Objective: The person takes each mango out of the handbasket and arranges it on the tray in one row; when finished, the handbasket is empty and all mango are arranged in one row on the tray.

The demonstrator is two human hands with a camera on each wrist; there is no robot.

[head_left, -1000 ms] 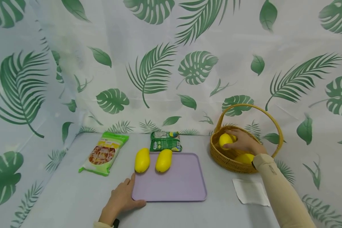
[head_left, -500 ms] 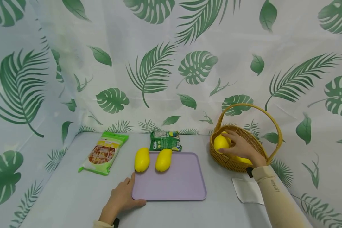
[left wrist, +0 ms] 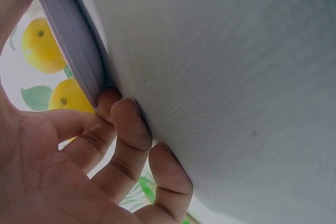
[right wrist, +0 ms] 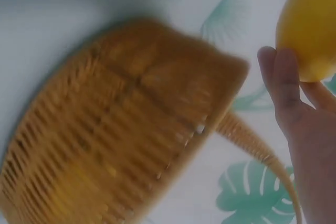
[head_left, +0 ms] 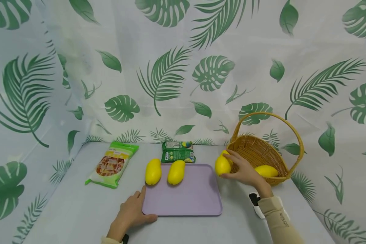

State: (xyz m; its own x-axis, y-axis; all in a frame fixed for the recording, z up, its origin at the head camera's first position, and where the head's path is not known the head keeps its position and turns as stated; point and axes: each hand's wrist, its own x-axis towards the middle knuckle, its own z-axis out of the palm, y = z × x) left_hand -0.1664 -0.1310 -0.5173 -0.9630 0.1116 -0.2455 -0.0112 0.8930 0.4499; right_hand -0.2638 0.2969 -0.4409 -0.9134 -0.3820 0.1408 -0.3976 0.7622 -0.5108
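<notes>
My right hand (head_left: 242, 170) holds a yellow mango (head_left: 223, 165) between thumb and fingers, just left of the wicker basket (head_left: 247, 145) and near the tray's right edge. In the right wrist view this mango (right wrist: 310, 24) is held up beyond the basket's rim. Another mango (head_left: 266, 171) lies inside the basket. Two mangoes, one left (head_left: 153, 171) and one right (head_left: 176, 172), lie at the back left of the lilac tray (head_left: 186, 200). My left hand (head_left: 131, 211) holds the tray's front left corner, thumb along the front edge; its curled fingers (left wrist: 131, 124) touch the side.
A green and white food packet (head_left: 112, 164) lies left of the tray. Behind the tray is a green packet (head_left: 178, 151). A white cloth or paper (head_left: 259, 211) lies under the right forearm. The basket's tall handle (head_left: 292, 134) arches over it. A leaf-print curtain (head_left: 170, 125) stands behind.
My right hand has lifted the mango out of the basket and moved it left and toward the tray. The left hand stays at the tray's corner.
</notes>
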